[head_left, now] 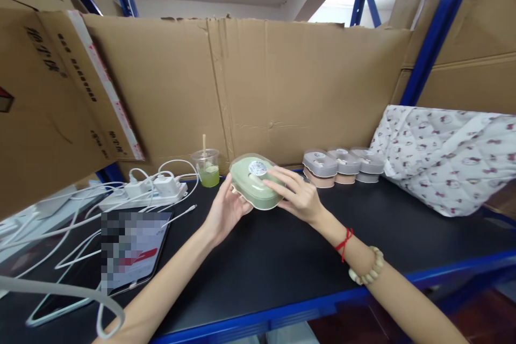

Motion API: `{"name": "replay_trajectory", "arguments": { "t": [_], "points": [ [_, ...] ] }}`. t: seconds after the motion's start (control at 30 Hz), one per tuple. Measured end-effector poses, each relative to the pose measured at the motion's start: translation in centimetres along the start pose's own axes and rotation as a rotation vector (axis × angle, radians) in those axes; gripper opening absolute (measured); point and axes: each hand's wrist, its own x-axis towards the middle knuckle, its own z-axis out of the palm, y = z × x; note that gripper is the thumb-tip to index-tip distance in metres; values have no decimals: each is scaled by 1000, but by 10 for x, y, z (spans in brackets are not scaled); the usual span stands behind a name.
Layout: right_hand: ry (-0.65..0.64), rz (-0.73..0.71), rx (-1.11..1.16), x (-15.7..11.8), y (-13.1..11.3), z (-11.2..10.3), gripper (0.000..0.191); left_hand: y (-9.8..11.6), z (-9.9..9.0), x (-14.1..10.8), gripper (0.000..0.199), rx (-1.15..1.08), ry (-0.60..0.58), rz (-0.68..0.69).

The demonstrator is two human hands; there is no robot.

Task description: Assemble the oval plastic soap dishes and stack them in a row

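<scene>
My left hand (228,212) grips the green container (252,188) mid-frame from below left; my right hand's (300,196) fingers clasp its right side (red string (344,244) at that wrist). Beyond, a drink cup (209,172) stands left, lidded boxes (344,164) right.

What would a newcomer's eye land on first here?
Probably the pale green container, held at the centre of the view between the left hand and right hand. Next, likely the white patterned fabric bulking up at the far right, then the cup of green drink at the back, left of the container.
</scene>
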Motion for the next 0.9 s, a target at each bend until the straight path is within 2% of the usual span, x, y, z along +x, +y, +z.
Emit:
{"name": "replay_trajectory", "arguments": {
  "t": [0.07, 0.17, 0.3, 0.4, 0.53, 0.67, 0.8, 0.9],
  "points": [
    [49, 60, -35, -3, 14, -5, 36, 2, -2, 2, 33, 26, 37, 36],
    [179, 204, -200, -17, 47, -19, 50, 5, -4, 3, 30, 49, 76, 104],
    [286, 521, -444, -52, 99, -46, 56, 9, -3, 3, 23, 73, 128, 141],
    [315, 703, -569, -82, 125, -64, 56, 9, -2, 2, 22, 93, 116, 145],
    [315, 903, -604, -111, 137, -77, 59, 9, -4, 2, 20, 136, 71, 158],
    [251, 1042, -563, -126, 145, -80, 63, 9, -7, 2, 20, 163, 60, 178],
    [176, 1103, -494, -131, 153, -78, 66, 9, -10, 2, 23, 198, 28, 197],
    [195, 1102, -435, -131, 155, -78, 60, 8, -14, 4, 31, 310, -11, 283]
  ]
}}
